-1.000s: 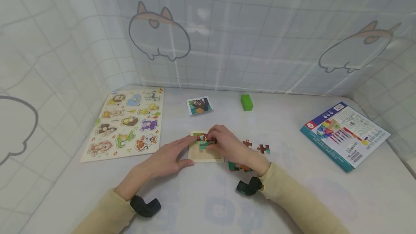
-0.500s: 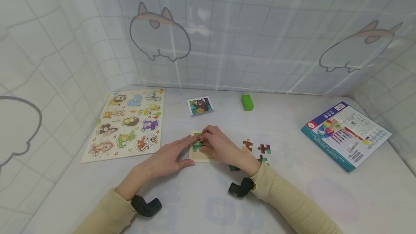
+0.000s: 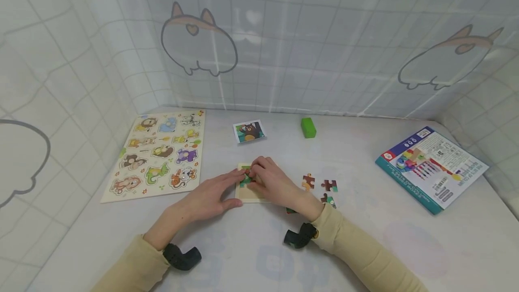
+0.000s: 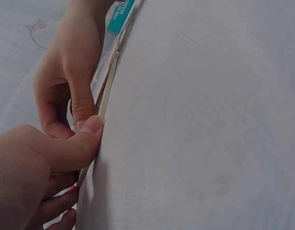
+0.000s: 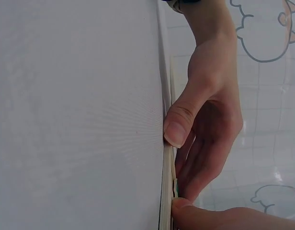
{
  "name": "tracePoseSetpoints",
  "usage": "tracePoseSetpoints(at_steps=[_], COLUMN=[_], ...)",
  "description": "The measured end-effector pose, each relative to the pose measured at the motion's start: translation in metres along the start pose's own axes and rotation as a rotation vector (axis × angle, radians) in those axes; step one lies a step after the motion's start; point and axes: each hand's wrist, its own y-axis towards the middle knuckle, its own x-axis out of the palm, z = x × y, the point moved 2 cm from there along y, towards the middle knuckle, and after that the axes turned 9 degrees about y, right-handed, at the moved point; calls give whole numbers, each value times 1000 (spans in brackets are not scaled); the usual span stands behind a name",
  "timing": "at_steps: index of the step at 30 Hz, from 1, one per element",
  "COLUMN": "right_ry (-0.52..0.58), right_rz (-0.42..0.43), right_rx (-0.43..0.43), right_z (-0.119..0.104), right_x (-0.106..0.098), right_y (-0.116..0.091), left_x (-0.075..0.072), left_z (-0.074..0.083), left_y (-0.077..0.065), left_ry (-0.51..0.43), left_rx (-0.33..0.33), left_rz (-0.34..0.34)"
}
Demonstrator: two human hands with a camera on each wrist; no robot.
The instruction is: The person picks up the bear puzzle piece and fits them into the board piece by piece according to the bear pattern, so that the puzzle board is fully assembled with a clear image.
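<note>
A small wooden puzzle tray (image 3: 252, 196) lies on the table between my hands. My left hand (image 3: 207, 198) rests along its left side, fingers extended and thumb at the near left corner; the left wrist view shows that thumb (image 4: 87, 139) against the tray's edge. My right hand (image 3: 275, 184) bends over the tray, thumb and fingertips pinching a jigsaw piece at the upper left, mostly hidden by the fingers. Green and brown jigsaw pieces (image 3: 244, 181) show between the two hands. To the right lie loose jigsaw pieces (image 3: 308, 182), one partly behind my right wrist.
An animal puzzle board (image 3: 156, 154) lies at the left. Behind the tray are a bear picture card (image 3: 249, 131) and a green block (image 3: 308, 128). A flat printed box (image 3: 431, 170) lies at the right. Tile-patterned walls enclose the table's back and sides.
My right hand has shifted left over the tray, carrying its piece to the upper left, and loose pieces behind the wrist have come into sight. My left hand has stayed in place.
</note>
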Motion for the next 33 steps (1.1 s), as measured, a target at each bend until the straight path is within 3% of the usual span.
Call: tracePoseSetpoints(at_steps=[10,17,25,33], right_ry=[28,43,10,4], right_rz=[64,45,86,85], right_rx=[43,62,97,104], right_z=[2,0,10,13], right_x=[0,-4,-14,-17], right_y=[1,1,1,3], left_x=[-1,-2,0,-1], left_z=[2,5,9,9], left_y=[0,-1,-2,-3], left_ry=[76,104,101,139], left_rx=[49,63,47,124], left_rz=[-4,15,30,41])
